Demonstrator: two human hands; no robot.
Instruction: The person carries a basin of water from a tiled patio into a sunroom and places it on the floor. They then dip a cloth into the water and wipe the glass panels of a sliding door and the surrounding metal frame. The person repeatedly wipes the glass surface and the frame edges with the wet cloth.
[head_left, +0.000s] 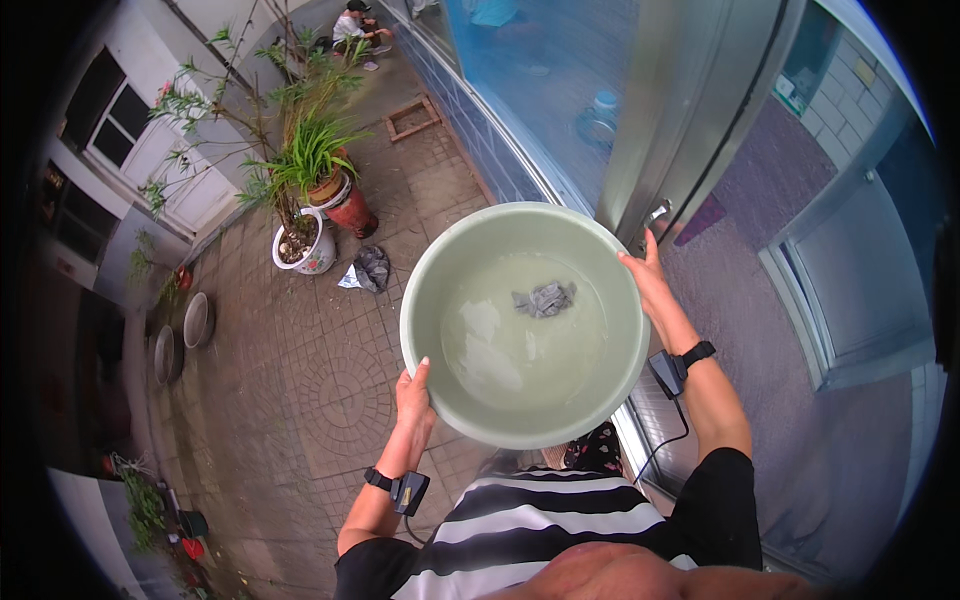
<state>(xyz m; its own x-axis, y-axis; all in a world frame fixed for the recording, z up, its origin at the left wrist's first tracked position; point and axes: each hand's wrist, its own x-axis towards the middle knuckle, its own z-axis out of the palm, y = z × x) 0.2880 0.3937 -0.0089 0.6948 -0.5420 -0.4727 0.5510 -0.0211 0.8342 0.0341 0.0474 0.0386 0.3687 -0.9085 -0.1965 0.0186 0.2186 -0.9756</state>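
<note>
A large pale green plastic basin (480, 247) is held in front of my body, between both hands. Shallow water (487, 367) with bright reflections covers its bottom, and a crumpled grey cloth (546, 299) lies in it, right of the middle. My left hand (414, 397) grips the basin's lower left rim, thumb on top. On the opposite side, my right hand (651, 281) grips the right rim, close to the metal handle (657, 214) of a door frame. The fingers under the basin are hidden on both sides.
A metal-framed glass door (675, 112) stands at the right, its threshold (637, 442) beside my legs. Potted plants (304, 244) and a dark plastic bag (370, 268) occupy the paved courtyard (300, 352). Farther off are a brick frame (412, 118) and a crouching person (356, 30). Two basins (199, 321) rest at left.
</note>
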